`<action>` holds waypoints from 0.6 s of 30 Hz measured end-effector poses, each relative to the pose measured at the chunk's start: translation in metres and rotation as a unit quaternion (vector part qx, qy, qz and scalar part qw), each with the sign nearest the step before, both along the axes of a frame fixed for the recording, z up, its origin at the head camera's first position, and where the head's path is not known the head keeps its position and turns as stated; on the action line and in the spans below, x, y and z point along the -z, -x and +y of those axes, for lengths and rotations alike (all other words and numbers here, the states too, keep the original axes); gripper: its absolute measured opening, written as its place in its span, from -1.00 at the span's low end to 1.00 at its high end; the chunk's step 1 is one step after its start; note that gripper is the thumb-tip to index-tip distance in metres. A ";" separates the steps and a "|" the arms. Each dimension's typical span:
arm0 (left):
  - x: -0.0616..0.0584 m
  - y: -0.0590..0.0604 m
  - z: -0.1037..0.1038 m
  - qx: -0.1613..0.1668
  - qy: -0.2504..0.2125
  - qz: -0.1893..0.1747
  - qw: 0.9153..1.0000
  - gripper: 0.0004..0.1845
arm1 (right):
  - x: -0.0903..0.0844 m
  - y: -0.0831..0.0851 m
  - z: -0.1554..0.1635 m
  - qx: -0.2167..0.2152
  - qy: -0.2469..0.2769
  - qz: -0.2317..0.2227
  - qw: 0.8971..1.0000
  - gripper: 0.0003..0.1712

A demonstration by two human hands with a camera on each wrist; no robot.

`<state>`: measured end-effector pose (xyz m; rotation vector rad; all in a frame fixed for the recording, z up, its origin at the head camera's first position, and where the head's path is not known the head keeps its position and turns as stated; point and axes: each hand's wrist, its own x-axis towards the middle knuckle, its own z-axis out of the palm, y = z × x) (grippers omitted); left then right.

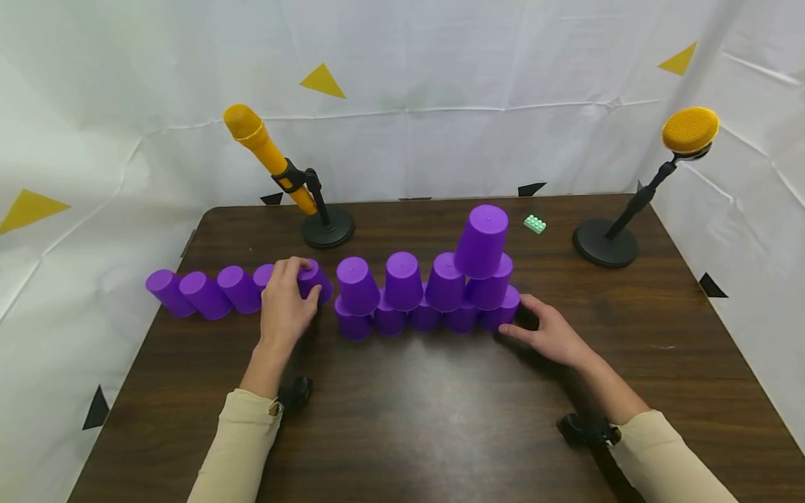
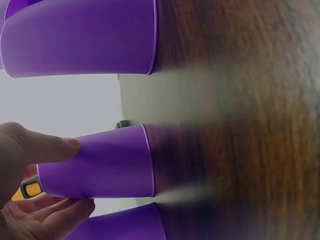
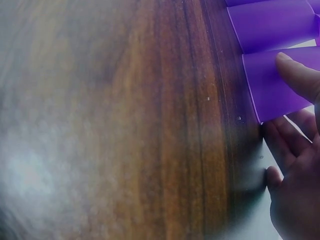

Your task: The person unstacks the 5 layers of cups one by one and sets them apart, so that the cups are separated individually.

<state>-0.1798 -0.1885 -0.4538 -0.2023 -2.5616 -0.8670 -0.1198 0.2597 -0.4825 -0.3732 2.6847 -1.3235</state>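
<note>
1. On the dark wooden table in front of me, my left hand grips a purple cup standing upside down at the right end of a row of loose cups that runs off to my left.
2. From the left wrist view, my thumb lies along one side of that cup and my fingers curl round the other side, so the cup is pinched between them; its rim sits on the table.
3. My right hand rests on the table at the right end of the cup pyramid, fingers relaxed and nearly straight, holding nothing.
4. Its fingertips touch the end cup of the bottom row; the right wrist view shows one fingertip lying against that cup's wall.
5. The pyramid has a bottom row of upturned cups, a second row on top of it, and one top cup tilted at the right end.
6. The cup in my left hand stands just beside the pyramid's left end.
7. Behind the cups stand a yellow microphone on a black stand, a small green brick, and a round yellow brush on a second stand.
</note>
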 end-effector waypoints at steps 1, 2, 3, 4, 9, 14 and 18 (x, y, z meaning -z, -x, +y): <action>0.000 0.000 0.000 -0.001 0.003 -0.001 1.000 -0.57 | 0.000 0.000 0.000 0.000 0.000 0.000 1.000 -0.27; -0.001 -0.001 0.000 -0.001 0.004 0.000 1.000 -0.57 | 0.000 0.000 0.001 0.000 0.001 -0.001 1.000 -0.26; -0.003 -0.001 0.000 -0.002 0.006 0.001 1.000 -0.56 | 0.000 -0.001 0.001 0.000 0.001 -0.002 1.000 -0.27; -0.005 -0.002 0.000 -0.002 0.008 0.003 1.000 -0.56 | 0.000 -0.001 0.001 0.000 0.001 -0.003 1.000 -0.26; -0.030 -0.010 0.001 0.009 0.025 0.031 0.999 -0.56 | -0.001 -0.001 0.000 -0.003 0.002 -0.004 1.000 -0.25; -0.075 -0.014 0.018 0.049 0.005 0.109 0.993 -0.63 | -0.003 -0.002 -0.001 -0.004 0.005 -0.001 1.000 -0.25; -0.109 -0.022 0.056 0.135 -0.048 0.168 0.975 -0.64 | -0.003 -0.001 -0.001 -0.007 0.008 -0.002 1.000 -0.24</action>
